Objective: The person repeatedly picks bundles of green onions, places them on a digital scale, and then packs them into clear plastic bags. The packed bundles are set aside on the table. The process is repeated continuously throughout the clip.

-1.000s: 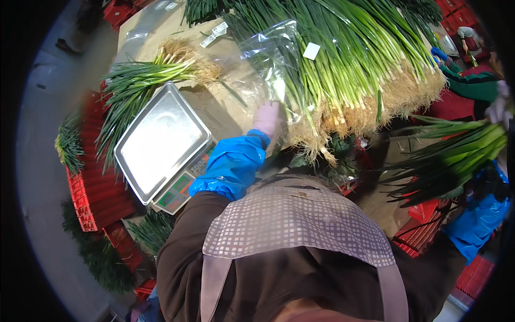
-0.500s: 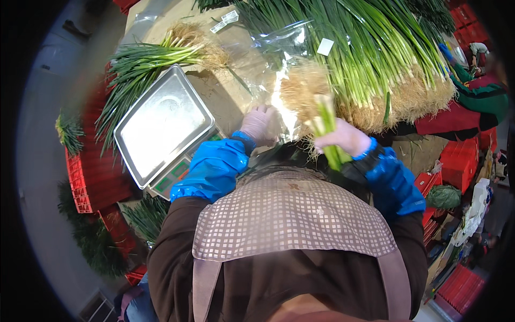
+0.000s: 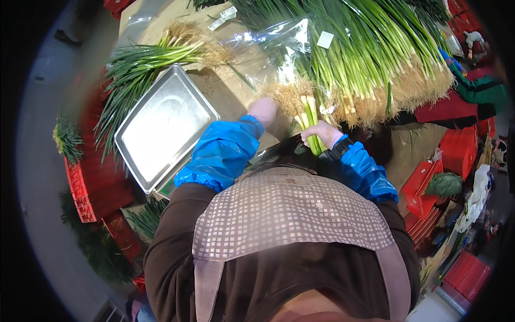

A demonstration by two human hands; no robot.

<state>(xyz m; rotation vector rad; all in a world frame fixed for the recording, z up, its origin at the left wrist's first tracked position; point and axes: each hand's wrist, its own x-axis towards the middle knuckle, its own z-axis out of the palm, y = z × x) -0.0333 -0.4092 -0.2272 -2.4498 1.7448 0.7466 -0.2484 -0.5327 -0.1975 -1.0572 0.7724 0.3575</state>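
**R HAND CLAMPED ON ONION BUNCH, ROOTS TO THE FAR SIDE!**

And here we are, tableside: R hand (image 3: 324, 133) has fingers wrapped tight round the pale stems of a green onion bunch (image 3: 310, 114), just in front of the apron (image 3: 295, 209). Long axis runs away from the body, tilted a bit L; root end points to the far side, leaf end back twd the wearer, mostly hidden. Roots sit at the near end of a clear plastic bag (image 3: 289, 45), on it or in it, can't tell which.

L hand (image 3: 263, 111) is down by the roots, L side; fingertips out of sight, so can't tell if they're spread or pinching.

Surface: brown table (image 3: 228, 96), w/ a metal-tray scale (image 3: 166, 126) near L forearm. Beyond it a 2nd bunch (image 3: 161, 53) lies crosswise, roots R, leaves L. Big onion pile (image 3: 386, 80) on the R, roots twd the near edge.

Room: red crates (image 3: 458, 147) both sides, grey floor (image 3: 45, 214) far L, a co-worker's green sleeve (image 3: 485, 91) far R.
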